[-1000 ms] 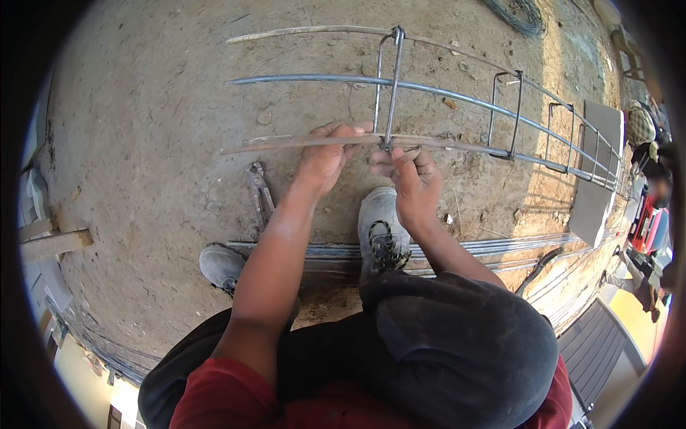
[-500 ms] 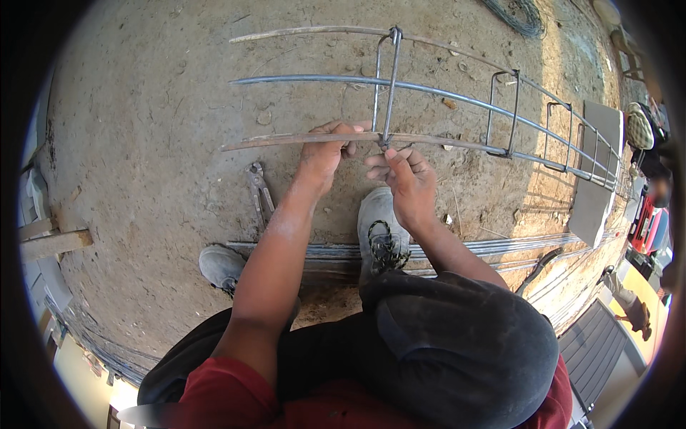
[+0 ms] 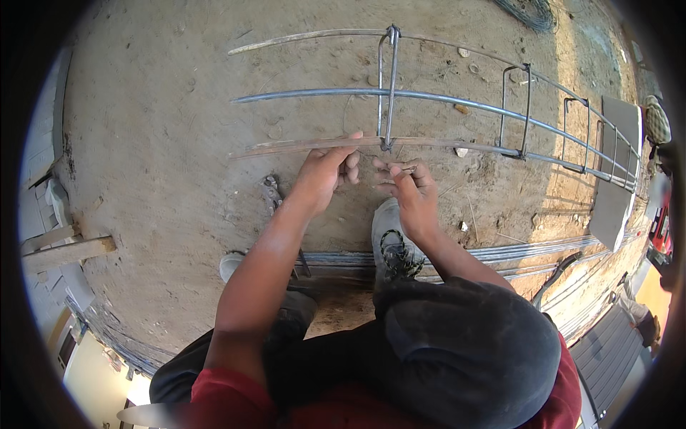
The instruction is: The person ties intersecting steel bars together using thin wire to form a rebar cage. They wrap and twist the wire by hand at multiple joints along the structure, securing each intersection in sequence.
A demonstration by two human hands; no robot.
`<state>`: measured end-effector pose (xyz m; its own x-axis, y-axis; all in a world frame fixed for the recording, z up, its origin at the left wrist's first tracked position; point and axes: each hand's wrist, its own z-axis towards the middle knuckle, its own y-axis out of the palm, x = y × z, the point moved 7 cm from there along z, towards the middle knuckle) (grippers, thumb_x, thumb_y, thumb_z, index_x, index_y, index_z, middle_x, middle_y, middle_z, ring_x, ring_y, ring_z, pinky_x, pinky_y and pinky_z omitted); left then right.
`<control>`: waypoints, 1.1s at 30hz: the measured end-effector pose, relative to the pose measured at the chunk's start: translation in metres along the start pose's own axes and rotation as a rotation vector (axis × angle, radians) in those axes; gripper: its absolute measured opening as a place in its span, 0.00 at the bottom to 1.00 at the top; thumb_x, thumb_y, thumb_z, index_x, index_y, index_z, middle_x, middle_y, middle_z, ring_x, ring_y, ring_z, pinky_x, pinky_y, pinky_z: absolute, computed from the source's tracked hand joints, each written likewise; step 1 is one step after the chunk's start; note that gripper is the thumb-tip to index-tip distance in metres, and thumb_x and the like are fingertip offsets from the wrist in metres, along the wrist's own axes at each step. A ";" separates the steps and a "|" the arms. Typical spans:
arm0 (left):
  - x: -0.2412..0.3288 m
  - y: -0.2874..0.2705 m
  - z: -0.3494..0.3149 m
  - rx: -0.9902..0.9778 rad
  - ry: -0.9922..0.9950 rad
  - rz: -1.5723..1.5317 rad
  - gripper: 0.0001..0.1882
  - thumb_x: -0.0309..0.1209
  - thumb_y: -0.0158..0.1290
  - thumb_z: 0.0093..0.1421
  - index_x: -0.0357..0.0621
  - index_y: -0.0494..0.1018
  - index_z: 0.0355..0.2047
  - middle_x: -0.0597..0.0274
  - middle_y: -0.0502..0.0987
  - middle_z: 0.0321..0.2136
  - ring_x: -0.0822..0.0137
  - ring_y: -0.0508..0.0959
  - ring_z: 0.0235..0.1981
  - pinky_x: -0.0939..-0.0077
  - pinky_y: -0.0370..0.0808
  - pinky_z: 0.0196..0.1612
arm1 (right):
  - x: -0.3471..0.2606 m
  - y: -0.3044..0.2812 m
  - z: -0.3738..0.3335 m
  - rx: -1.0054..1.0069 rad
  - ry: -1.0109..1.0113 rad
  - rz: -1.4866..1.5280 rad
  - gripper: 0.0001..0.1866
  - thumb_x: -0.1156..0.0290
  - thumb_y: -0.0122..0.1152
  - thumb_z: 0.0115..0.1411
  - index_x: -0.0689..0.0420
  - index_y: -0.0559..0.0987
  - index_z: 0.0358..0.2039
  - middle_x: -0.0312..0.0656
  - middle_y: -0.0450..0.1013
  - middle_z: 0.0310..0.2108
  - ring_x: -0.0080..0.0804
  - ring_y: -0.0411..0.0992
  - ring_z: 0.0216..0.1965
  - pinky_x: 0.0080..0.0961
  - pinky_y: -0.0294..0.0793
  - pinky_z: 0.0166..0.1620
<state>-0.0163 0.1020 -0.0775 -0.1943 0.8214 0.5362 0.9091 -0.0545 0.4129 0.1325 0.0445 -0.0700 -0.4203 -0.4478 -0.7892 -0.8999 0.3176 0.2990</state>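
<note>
A long reinforcing-steel cage [image 3: 457,106] made of bars and square stirrups stretches to the right over the dirt floor. My left hand [image 3: 325,175] is closed at its lower rusty rebar [image 3: 286,146], a fingertip above the bar and the other fingers curled beneath. Just right of it, my right hand [image 3: 413,189] pinches thumb against fingers below the tied corner of the nearest stirrup [image 3: 389,93]. Something small and thin may be in that pinch; it is too small to name. Behind my left forearm, a pair of metal nippers [image 3: 271,193] lies partly hidden.
Loose steel bars [image 3: 493,252] lie on the ground by my shoe [image 3: 391,239]. A grey board [image 3: 616,168] is under the cage's far end. Coiled wire [image 3: 529,11] sits at top right. Wooden pieces [image 3: 71,254] lie at left; a dark curved tool [image 3: 557,277] rests at lower right.
My right hand has come down from the stirrup's tied corner. The left hand's fingers have moved below the rebar. The whole view has shifted slightly, and my left shoe is now more hidden.
</note>
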 end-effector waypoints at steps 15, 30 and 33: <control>0.191 0.012 -0.131 -0.240 -0.755 1.296 0.16 0.42 0.63 0.57 0.40 0.81 0.34 0.61 0.81 0.27 0.72 0.80 0.31 0.78 0.75 0.36 | 0.022 -0.022 0.014 0.043 0.092 -0.021 0.05 0.71 0.57 0.63 0.59 0.75 0.34 0.41 0.76 0.34 0.22 0.71 0.35 0.23 0.70 0.42; 0.390 0.163 -0.134 0.239 -0.044 2.035 0.09 0.31 0.61 0.57 0.37 0.77 0.30 0.59 0.77 0.24 0.69 0.76 0.27 0.75 0.71 0.33 | 0.033 -0.036 0.021 0.016 0.074 0.073 0.14 0.64 0.53 0.67 0.65 0.73 0.41 0.45 0.77 0.38 0.31 0.75 0.40 0.27 0.73 0.47; 0.348 0.154 -0.092 0.123 0.009 2.076 0.13 0.31 0.60 0.57 0.41 0.76 0.42 0.57 0.78 0.32 0.65 0.78 0.32 0.72 0.73 0.35 | 0.029 -0.042 0.019 0.040 0.042 0.167 0.15 0.63 0.52 0.67 0.64 0.71 0.42 0.46 0.76 0.37 0.34 0.76 0.39 0.29 0.74 0.48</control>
<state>0.0224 0.3271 0.2407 0.9177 -0.3953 0.0397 -0.2520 -0.6563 -0.7112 0.1602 0.0342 -0.1156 -0.5689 -0.4206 -0.7067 -0.8120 0.4235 0.4016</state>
